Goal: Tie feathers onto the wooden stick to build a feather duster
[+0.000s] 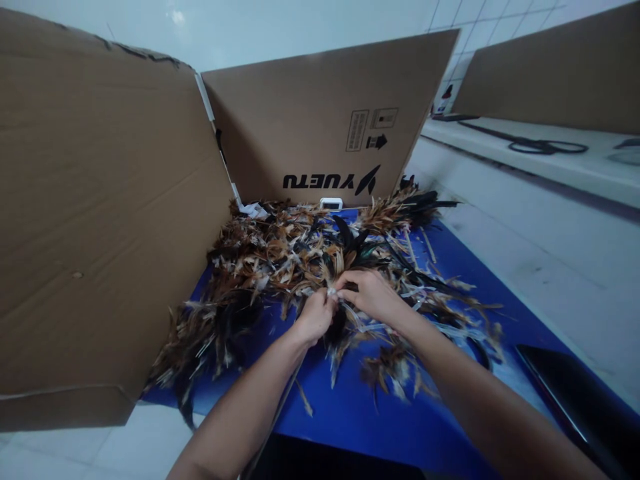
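Note:
My left hand [319,315] is closed around the pale base of a bunch of feathers [353,247], brown with dark green-black tips, which fans out above my fingers. Close against it, my right hand [369,292] pinches at the same pale spot with thumb and forefinger. What lies between the fingertips there is too small to make out. A thin stick-like line [290,390] runs from below my left hand toward me along the forearm. Loose brown, white and black feathers [270,260] are heaped just beyond both hands.
A blue tabletop [345,407] carries the feathers. Cardboard panels [100,220] wall the left and far sides, the far one [280,133] printed YUETU upside down. A small white-framed device [331,204] stands at the back. A dark flat object [575,393] lies right.

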Demonstrator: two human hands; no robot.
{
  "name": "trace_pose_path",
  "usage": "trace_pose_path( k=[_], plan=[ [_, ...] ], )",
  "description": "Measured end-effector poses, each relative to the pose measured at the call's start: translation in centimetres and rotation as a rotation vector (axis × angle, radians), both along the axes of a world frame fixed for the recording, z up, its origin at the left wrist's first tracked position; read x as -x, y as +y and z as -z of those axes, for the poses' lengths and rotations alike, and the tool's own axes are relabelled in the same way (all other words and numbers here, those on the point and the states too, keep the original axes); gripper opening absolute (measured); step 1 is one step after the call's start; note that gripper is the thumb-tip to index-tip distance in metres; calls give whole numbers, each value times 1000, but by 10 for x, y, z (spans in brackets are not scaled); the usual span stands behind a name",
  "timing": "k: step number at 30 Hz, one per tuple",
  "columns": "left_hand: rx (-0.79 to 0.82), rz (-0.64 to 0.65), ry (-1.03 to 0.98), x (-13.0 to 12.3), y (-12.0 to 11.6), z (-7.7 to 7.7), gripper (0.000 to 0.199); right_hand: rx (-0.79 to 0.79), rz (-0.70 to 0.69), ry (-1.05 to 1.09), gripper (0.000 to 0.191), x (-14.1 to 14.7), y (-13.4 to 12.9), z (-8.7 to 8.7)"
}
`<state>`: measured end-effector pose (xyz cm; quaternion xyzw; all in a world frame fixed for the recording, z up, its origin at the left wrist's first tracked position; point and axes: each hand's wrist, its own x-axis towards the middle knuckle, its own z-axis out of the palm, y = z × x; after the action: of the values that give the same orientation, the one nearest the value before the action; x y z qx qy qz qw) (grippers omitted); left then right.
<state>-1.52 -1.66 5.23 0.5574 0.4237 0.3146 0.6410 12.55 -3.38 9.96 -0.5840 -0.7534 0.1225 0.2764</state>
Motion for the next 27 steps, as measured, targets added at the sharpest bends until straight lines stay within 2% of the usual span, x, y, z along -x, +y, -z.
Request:
trace_pose_path(
  k=[4, 7, 10, 13, 16, 22, 24, 27],
  plan=[
    [12, 32, 36, 0, 1, -2, 22, -30, 94, 47, 13, -8, -2, 0],
    [24, 30, 41, 1, 2, -3, 22, -111, 221, 140, 14, -22, -9, -2],
    [50, 18, 20, 2, 3, -4, 22, -173, 340, 176, 15, -41, -24, -5],
    [73, 24, -39, 2, 4, -5, 24, -149, 395, 154, 16, -59, -47, -3],
    [88, 6, -55, 1, 4, -4, 25, -61, 348, 71, 14, -73, -75, 5],
    [96, 17, -81, 1, 5, -5, 24, 129, -6, -27, 18, -74, -122, 35],
    [91, 26, -82, 1, 4, -6, 25, 127, -12, -51, 18, -66, -130, 42],
    [88, 23, -82, 1, 4, -7, 27, 104, 93, -109, 15, -50, -135, 47]
  ],
)
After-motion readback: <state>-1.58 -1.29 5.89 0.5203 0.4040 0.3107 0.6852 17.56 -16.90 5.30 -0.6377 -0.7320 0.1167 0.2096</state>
